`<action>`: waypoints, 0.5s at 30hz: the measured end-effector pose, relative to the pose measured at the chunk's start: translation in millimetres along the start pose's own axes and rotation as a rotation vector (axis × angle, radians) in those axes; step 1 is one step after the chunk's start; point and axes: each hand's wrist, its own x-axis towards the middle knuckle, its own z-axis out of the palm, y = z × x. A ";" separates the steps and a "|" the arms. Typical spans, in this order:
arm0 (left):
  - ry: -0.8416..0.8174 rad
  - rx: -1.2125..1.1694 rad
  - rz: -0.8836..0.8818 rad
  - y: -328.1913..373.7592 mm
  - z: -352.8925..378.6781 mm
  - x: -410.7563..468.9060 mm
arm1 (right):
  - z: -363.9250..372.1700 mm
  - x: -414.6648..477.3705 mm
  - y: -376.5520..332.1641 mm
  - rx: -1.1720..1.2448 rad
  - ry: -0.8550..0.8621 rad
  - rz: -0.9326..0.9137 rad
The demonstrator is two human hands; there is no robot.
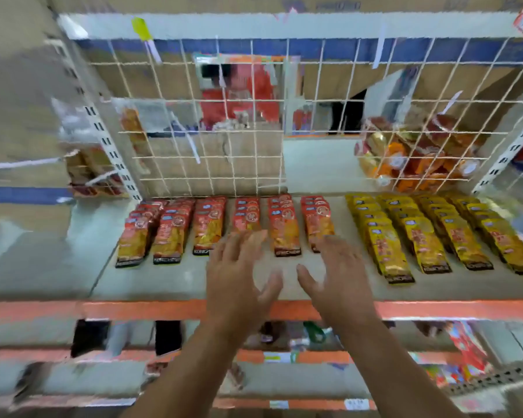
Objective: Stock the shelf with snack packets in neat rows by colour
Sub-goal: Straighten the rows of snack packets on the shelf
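The left grip (239,273) and right grip (338,276) hover side by side over the near middle of the shelf (163,282), palms down. Both are apart, fingers spread and nearly straight, holding nothing. The left fingertips (248,236) lie over the near end of the fourth red row (246,215), and the right ones cover the near end of the sixth red row (317,215). Whether either touches a packet I cannot tell. The fifth red row (284,230) shows between them.

The red packets (206,227) fill six rows on the left. The yellow packets (420,233) fill four rows on the right, with a bare strip between the colours. All lie flat and overlapping, running from the far wire grid (224,116) toward the near edge.

The step looks like straightening the red rows rather than placing stock. The near ends are uneven. The next move probably calls for flat, light pushes on the row ends to line them up without fanning the stacks.
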 end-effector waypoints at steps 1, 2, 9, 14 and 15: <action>0.043 0.000 0.005 -7.3 -24.7 0.9 | 0.2 3.5 -22.9 0.020 0.008 -0.029; 0.081 -0.001 0.010 -14.3 -50.0 2.5 | -0.7 7.9 -48.7 0.039 0.014 -0.060; 0.442 0.106 0.086 -59.2 -244.3 -3.5 | -24.5 27.1 -250.1 0.255 0.104 -0.286; 0.601 0.220 0.172 -87.6 -377.3 -22.2 | -50.0 35.8 -369.3 0.399 0.210 -0.475; 0.617 0.242 0.166 -94.3 -400.4 -22.8 | -55.0 39.1 -390.0 0.424 0.237 -0.512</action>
